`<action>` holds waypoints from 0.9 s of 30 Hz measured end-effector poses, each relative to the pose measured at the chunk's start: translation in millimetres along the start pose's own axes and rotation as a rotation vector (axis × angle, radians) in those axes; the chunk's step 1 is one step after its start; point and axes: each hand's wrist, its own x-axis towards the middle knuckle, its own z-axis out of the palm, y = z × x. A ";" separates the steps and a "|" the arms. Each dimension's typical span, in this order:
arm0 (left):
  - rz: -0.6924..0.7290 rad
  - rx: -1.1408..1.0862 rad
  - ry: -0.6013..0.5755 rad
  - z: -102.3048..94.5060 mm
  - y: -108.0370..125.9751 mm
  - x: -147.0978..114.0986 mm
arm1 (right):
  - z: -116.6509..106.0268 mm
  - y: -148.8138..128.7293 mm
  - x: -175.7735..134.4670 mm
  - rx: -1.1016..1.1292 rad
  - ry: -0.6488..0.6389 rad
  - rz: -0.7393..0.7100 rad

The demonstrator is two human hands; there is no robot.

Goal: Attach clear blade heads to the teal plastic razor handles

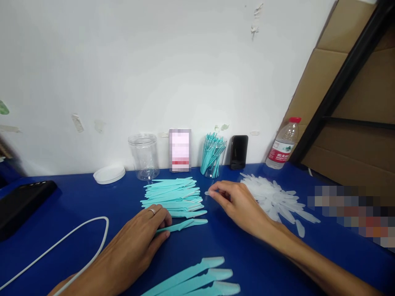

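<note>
My left hand (135, 238) pinches the handle of a teal eyebrow razor (185, 224), whose blade end points right. Just behind it lies a pile of similar teal razors (173, 193). Between the thumb and fingers of my right hand (236, 201) is a small translucent blade cap (207, 193), held apart from the razor. Right of that hand, a heap of whitish translucent caps (271, 197) spreads over the table, partly hidden by my wrist. Nearest to me, several razors with pale caps on their blades (200, 279) lie side by side.
Along the wall stand an empty clear jar (143, 158), a phone with a lit screen (180, 150), a jar of teal razors (212, 156), a black device (238, 152) and a water bottle (282, 146). A white lid (109, 174), black power bank (26, 205) and white cable (77, 226) are left.
</note>
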 end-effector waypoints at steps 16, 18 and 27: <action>-0.169 -0.262 0.112 5.4 8.7 -0.1 | 5.9 -13.8 -0.2 0.917 -0.044 0.380; -0.213 -0.285 0.107 8.5 9.5 -1.3 | 8.1 -16.8 -2.9 0.954 -0.032 0.368; -0.265 -0.290 0.117 11.1 10.4 -1.2 | 15.2 -15.5 -5.1 0.980 -0.056 0.340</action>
